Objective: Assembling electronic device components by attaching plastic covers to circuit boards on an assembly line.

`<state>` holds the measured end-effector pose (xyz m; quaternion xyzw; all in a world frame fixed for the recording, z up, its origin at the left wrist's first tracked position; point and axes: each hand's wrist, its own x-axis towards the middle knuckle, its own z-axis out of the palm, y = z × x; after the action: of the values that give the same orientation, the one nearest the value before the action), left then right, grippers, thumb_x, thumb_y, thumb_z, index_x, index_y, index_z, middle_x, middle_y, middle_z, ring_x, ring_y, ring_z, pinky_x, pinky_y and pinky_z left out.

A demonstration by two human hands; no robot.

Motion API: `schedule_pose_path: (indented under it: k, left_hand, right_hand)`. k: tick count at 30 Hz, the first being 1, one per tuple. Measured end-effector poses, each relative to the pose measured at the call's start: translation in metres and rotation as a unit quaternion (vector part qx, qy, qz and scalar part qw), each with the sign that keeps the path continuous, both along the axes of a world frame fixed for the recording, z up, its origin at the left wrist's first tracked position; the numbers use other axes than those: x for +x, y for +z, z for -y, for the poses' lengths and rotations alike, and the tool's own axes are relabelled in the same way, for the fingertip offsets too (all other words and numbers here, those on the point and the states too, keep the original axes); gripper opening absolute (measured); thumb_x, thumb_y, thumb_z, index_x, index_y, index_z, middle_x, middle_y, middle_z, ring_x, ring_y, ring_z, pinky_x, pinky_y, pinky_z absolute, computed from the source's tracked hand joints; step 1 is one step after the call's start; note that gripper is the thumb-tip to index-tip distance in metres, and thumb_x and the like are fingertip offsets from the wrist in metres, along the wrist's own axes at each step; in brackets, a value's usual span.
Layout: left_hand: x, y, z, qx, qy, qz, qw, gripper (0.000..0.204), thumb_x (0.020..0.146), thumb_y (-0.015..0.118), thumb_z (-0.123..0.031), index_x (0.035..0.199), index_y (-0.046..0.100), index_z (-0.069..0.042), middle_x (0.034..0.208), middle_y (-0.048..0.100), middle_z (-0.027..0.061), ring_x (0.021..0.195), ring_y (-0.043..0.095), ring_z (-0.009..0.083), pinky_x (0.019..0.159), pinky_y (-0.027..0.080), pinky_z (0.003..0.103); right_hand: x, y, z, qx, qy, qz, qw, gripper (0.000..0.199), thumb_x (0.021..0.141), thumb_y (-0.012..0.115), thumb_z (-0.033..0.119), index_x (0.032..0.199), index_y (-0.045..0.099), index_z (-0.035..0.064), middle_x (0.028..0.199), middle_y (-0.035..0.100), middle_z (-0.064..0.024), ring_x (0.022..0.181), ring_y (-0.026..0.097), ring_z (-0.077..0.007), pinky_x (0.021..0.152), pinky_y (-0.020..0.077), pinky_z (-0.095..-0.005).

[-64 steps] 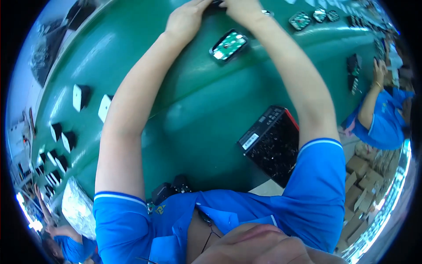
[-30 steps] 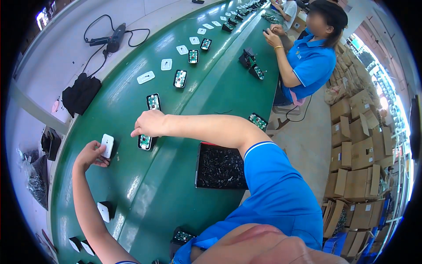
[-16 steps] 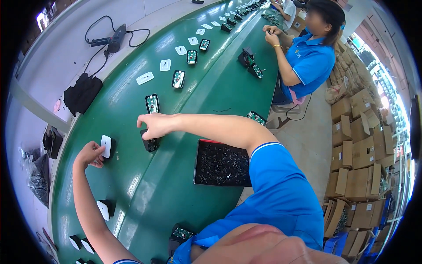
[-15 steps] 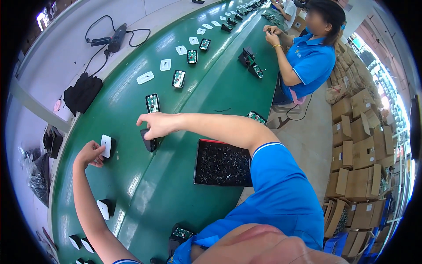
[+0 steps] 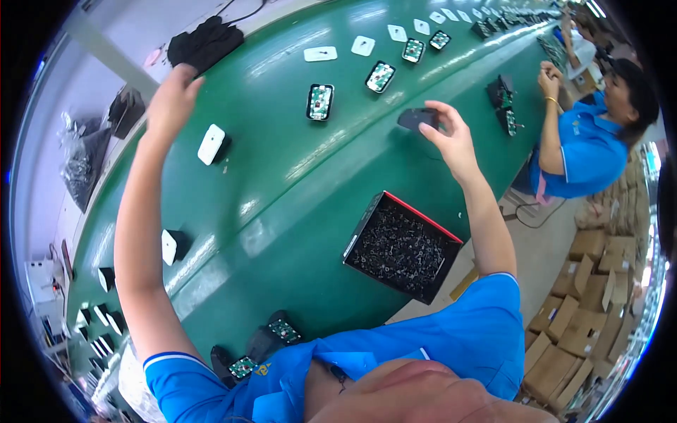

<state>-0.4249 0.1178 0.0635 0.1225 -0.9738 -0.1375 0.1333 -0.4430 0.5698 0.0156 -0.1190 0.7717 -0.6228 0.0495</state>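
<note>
Between the thumb and fingers of my right hand point(image 5: 451, 141) is a black plastic housing point(image 5: 416, 119), held above the table toward the right. My left hand point(image 5: 172, 106) is raised at the far left beside a black cloth point(image 5: 204, 44). It is slightly blurred, thumb apart from the fingers, with nothing visible in it. Below that hand a black case with a white cover point(image 5: 211, 144) stands on the green table point(image 5: 282, 218). Farther off sit black shells with green circuit boards, among them a board shell point(image 5: 320, 102) and a second board shell point(image 5: 381, 77).
A shallow box point(image 5: 402, 247) of small dark parts lies near the table's front edge. White covers point(image 5: 363, 46) line the far side. More white-covered cases point(image 5: 169, 247) stand at left. A co-worker in blue point(image 5: 592, 148) sits at right; cardboard boxes point(image 5: 582, 331) are stacked behind.
The view has turned. My left hand has let go of the white-covered case and moved away toward the black cloth. My right hand has carried the black housing to the right.
</note>
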Motion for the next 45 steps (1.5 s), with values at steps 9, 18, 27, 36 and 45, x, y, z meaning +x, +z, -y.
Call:
schedule_pose_path:
  k: [9,18,27,36,45]
  left_hand:
    - [-0.101,-0.076,-0.104,-0.059,-0.194,-0.077,0.976,0.037,0.089,0.053,-0.021,0.124,0.051,-0.007,0.128,0.054,0.0073,0.115,0.052,0.0279,0.095,0.043,0.038]
    - [-0.176,-0.160,-0.109,-0.102,-0.195,-0.118,0.968,0.041,0.087,0.058,-0.026,0.121,0.053,-0.004,0.131,0.050,0.0094,0.118,0.049,0.0285,0.096,0.042,0.038]
    - [-0.117,-0.144,-0.118,-0.050,-0.118,-0.178,0.976,0.036,0.084,0.063,-0.027,0.112,0.061,-0.005,0.109,0.055,0.0096,0.100,0.053,0.0275,0.085,0.046,0.038]
    - [-0.097,-0.150,-0.100,-0.028,-0.124,-0.219,0.967,0.036,0.080,0.065,-0.025,0.111,0.062,-0.007,0.105,0.056,0.0095,0.094,0.053,0.0283,0.083,0.046,0.038]
    - [-0.087,-0.146,-0.104,0.274,-0.079,-0.266,0.921,0.046,0.080,0.046,0.001,0.124,0.056,-0.010,0.125,0.059,0.0058,0.112,0.056,0.0255,0.096,0.044,0.032]
  right_hand:
    - [0.003,-0.044,-0.021,0.334,-0.044,-0.223,0.915,0.047,0.078,0.059,0.002,0.124,0.050,0.0025,0.117,0.051,-0.0109,0.099,0.056,-0.0248,0.089,0.0450,-0.0308]
    - [0.001,-0.025,-0.009,0.498,-0.012,-0.181,0.848,0.045,0.078,0.060,0.005,0.122,0.053,0.0044,0.114,0.052,-0.0088,0.092,0.057,-0.0264,0.080,0.0478,-0.0329]
    - [-0.005,0.007,-0.003,0.394,-0.081,-0.208,0.892,0.035,0.080,0.061,0.010,0.114,0.058,0.0023,0.102,0.061,-0.0096,0.085,0.060,-0.0258,0.075,0.0491,-0.0335]
    - [-0.088,0.034,0.108,0.150,0.019,-0.205,0.967,0.039,0.076,0.065,0.003,0.115,0.061,0.0068,0.104,0.066,-0.0054,0.086,0.060,-0.0186,0.077,0.0482,-0.0278]
    - [-0.135,-0.004,0.182,0.303,0.121,-0.190,0.926,0.035,0.076,0.065,0.006,0.111,0.063,0.0063,0.099,0.066,-0.0106,0.081,0.061,-0.0264,0.074,0.0482,-0.0349]
